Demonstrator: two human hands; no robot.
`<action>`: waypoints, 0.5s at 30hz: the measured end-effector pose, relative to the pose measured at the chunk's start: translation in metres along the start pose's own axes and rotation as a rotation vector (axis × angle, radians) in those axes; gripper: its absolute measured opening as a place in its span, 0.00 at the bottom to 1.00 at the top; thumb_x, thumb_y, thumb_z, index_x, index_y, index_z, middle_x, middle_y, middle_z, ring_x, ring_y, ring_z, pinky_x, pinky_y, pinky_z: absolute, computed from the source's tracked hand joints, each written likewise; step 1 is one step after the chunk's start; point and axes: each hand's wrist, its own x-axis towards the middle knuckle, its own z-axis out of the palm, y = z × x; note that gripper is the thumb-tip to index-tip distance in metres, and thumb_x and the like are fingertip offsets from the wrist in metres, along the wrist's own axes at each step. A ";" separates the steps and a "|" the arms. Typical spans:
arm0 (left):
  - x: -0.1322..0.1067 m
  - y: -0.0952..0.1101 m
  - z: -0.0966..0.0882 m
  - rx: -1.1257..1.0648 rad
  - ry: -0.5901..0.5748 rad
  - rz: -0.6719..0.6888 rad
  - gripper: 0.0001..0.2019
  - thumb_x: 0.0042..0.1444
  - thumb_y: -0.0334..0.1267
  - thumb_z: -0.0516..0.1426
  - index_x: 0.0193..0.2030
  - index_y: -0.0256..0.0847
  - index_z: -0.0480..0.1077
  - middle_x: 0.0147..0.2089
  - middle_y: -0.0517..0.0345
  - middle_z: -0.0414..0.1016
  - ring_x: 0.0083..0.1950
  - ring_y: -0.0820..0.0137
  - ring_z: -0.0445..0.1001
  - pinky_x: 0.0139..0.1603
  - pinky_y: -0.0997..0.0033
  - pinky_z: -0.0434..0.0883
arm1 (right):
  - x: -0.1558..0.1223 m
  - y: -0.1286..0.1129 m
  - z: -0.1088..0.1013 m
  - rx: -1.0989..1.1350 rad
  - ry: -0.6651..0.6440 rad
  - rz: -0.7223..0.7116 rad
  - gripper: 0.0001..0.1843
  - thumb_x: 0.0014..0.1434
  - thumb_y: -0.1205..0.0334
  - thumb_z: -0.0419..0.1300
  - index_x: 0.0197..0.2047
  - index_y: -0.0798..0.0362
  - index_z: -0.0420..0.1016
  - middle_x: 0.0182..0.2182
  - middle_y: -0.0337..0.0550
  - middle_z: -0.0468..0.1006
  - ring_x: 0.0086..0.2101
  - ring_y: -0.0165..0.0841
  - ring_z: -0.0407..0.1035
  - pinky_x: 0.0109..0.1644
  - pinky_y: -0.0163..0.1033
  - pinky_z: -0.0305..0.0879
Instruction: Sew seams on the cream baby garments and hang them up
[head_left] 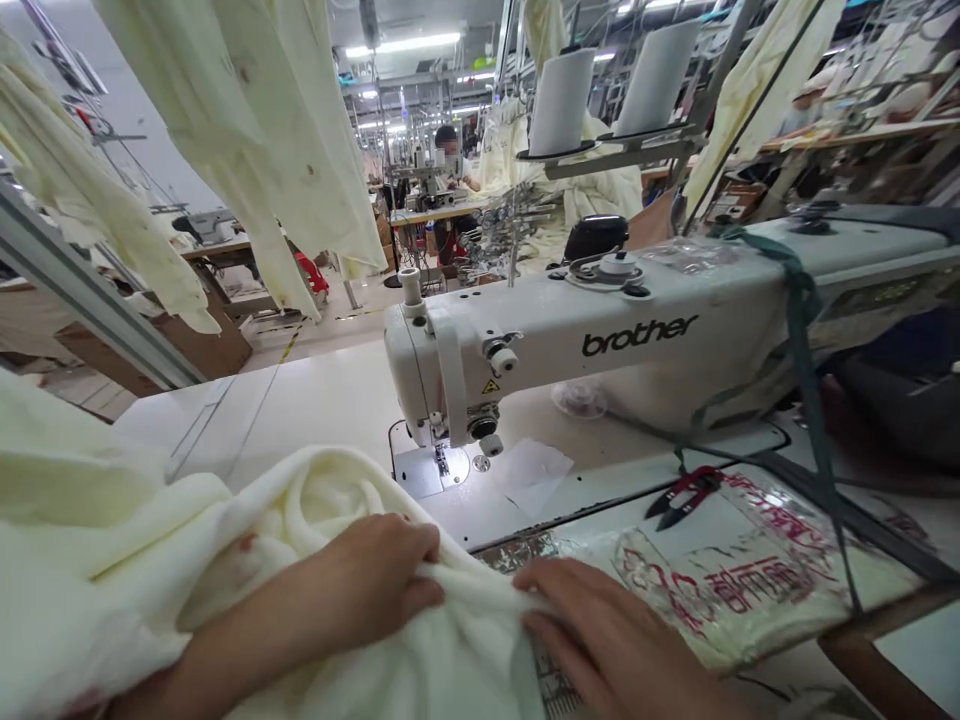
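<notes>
A large piece of pale yellow fabric (315, 520) lies bunched over the left front of the sewing table and hangs toward me. My left hand (382, 575) is closed on a fold of it. To the right, my right hand (592, 630) pinches the same fold between thumb and fingers, so a short stretch of cloth runs between both hands. Beyond them stands a white sewing machine (637, 335) marked "brother". Its lit presser foot (441, 460) and needle plate (420, 472) show no fabric under them.
Red-handled thread snips (686, 497) lie on a plastic-covered pad (757, 575) at the right. A dark green strip (806, 370) hangs over the machine. Thread cones (562, 105) stand above it. Pale garments (262, 130) hang at the upper left. A person (448, 150) sits further back.
</notes>
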 end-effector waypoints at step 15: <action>0.030 0.017 0.020 -0.007 0.081 0.336 0.08 0.56 0.35 0.58 0.40 0.37 0.64 0.43 0.52 0.70 0.45 0.63 0.66 0.50 0.62 0.63 | 0.039 -0.009 -0.020 0.342 -0.133 0.183 0.09 0.49 0.77 0.55 0.29 0.54 0.63 0.34 0.38 0.68 0.39 0.33 0.63 0.43 0.38 0.57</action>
